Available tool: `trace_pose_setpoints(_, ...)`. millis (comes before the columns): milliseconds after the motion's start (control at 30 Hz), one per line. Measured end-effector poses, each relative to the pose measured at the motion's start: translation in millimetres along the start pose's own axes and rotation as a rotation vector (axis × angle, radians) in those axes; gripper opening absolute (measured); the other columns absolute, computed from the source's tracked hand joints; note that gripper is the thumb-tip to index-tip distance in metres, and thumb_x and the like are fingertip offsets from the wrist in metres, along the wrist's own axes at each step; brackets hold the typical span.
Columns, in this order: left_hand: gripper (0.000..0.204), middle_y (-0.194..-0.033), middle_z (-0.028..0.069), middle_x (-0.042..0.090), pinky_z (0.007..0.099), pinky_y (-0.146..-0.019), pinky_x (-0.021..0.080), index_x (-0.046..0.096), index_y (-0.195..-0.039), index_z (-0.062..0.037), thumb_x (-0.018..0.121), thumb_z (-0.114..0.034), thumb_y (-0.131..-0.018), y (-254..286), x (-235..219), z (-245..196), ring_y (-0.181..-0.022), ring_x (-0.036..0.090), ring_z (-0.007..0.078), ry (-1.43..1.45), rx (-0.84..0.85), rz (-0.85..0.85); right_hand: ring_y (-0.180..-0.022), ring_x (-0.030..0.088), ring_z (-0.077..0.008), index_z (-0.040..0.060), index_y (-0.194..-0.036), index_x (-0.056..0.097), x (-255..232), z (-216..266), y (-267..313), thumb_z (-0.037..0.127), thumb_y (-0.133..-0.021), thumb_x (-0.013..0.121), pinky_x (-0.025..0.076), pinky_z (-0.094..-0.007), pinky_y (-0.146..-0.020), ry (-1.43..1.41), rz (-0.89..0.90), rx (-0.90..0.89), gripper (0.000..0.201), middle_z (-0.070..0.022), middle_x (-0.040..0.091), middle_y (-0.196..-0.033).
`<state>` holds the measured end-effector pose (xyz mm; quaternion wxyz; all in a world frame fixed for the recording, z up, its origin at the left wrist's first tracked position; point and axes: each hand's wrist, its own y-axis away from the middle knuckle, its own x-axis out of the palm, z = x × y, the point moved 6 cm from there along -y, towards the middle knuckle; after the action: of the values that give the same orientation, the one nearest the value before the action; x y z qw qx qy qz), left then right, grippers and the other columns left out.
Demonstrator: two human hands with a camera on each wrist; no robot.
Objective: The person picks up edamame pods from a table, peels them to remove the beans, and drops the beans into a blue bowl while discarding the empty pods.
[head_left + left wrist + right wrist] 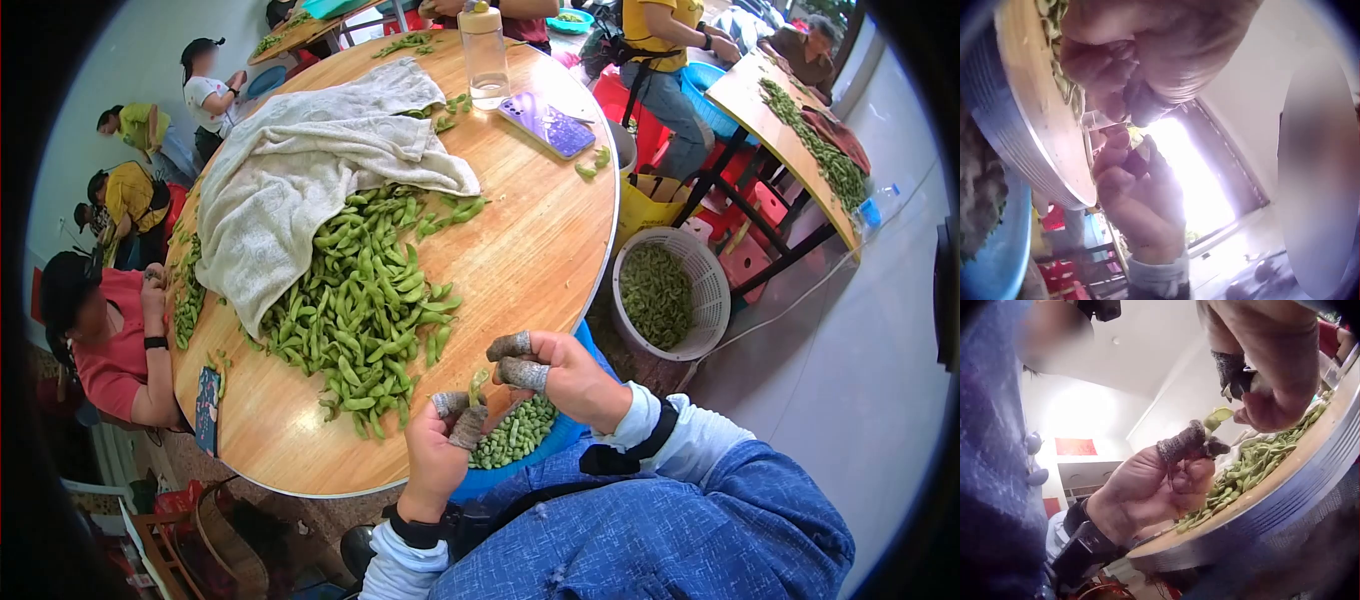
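Between the thumb and forefinger of my left hand point(432, 468) I pinch a green soybean pod point(478, 382), its free end pointing up toward the right hand. In the right wrist view the pod point(1219, 417) shows pale green above the fingertips. My right hand point(582, 385) is close by on the right, thumb and forefinger extended and apart from the pod. Grey cloth covers wrap the thumb and forefinger of both hands. Under the hands, a blue basin point(488, 484) holds shelled green beans point(515, 436). A heap of unshelled pods point(355, 300) lies on the round wooden table point(530, 240).
A pale towel point(300, 170) covers part of the heap. Farther back are a bottle point(484, 60) and a purple phone point(548, 124). A white basket point(715, 300) of pods stands on the floor at right. A person in pink point(118, 355) sits at left; others work behind.
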<state>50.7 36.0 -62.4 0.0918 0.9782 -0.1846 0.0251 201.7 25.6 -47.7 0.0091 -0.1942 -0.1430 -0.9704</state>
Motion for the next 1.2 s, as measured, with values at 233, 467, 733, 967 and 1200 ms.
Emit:
trace_pose_setpoints(233, 0.020, -0.070, 0.0165, 0.058, 0.0345, -0.056, 0.046, 0.056, -0.086, 0.0023, 0.063, -0.006, -0.069, 4.6, 13.8, -38.6, -0.062, 0.058, 0.0299, -0.876, 0.466, 0.048, -0.079, 0.053, -0.0075, -0.0035, -0.095, 0.056, 10.0, -13.8, 8.0, 0.010, -0.086, 0.052, 0.043, -0.0221, -0.072, 0.055, 0.239, 0.031, 0.017, -0.0020, 0.059, -0.084)
trace_pose_setpoints(467, 0.027, -0.066, 0.0162, 0.053, 0.0405, -0.054, 0.043, 0.054, -0.085, 0.0042, 0.054, 0.001, -0.058, 8.2, 21.7, -42.8, -0.061, 0.053, 0.0332, -1.048, 0.610, 0.097, -0.078, 0.052, -0.0076, -0.0033, -0.092, 0.057, 11.0, -22.8, 5.6, 0.009, -0.085, 0.052, 0.043, -0.0232, -0.072, 0.034, 0.226, 0.043, 0.015, -0.0023, 0.060, -0.084)
trace_pose_setpoints(733, 0.029, -0.065, 0.0177, 0.052, 0.0420, -0.055, 0.041, 0.053, -0.085, 0.0052, 0.054, 0.002, -0.056, 9.0, 28.5, -40.3, -0.060, 0.052, 0.0352, -1.173, 0.564, 0.137, -0.073, 0.051, -0.0066, -0.0029, -0.088, 0.058, 5.0, -31.1, 0.9, 0.006, -0.081, 0.053, 0.043, -0.0246, -0.065, 0.190, 0.154, -0.068, 0.013, -0.0041, 0.061, -0.076)
trace_pose_setpoints(967, 0.020, -0.062, 0.0123, 0.050, 0.0382, -0.050, 0.043, 0.051, -0.081, 0.0029, 0.053, -0.001, -0.061, 11.6, 32.1, -33.4, -0.058, 0.052, 0.0296, -1.288, 0.639, 0.110, -0.068, 0.051, -0.0080, -0.0025, -0.088, 0.059, 5.0, -19.2, 2.1, 0.006, -0.078, 0.054, 0.044, -0.0272, -0.062, 0.455, 0.092, -0.119, 0.014, -0.0098, 0.062, -0.072)
trace_pose_setpoints(1200, 0.025, -0.066, 0.0158, 0.053, 0.0408, -0.052, 0.043, 0.052, -0.084, 0.0039, 0.057, 0.001, -0.060, 9.9, 22.5, -28.3, -0.061, 0.053, 0.0333, -1.090, 0.613, 0.105, -0.069, 0.052, -0.0094, -0.0026, -0.090, 0.059, 5.7, -34.5, -4.1, 0.007, -0.080, 0.053, 0.043, -0.0266, -0.062, 0.237, 0.172, -0.080, 0.015, -0.0056, 0.062, -0.077)
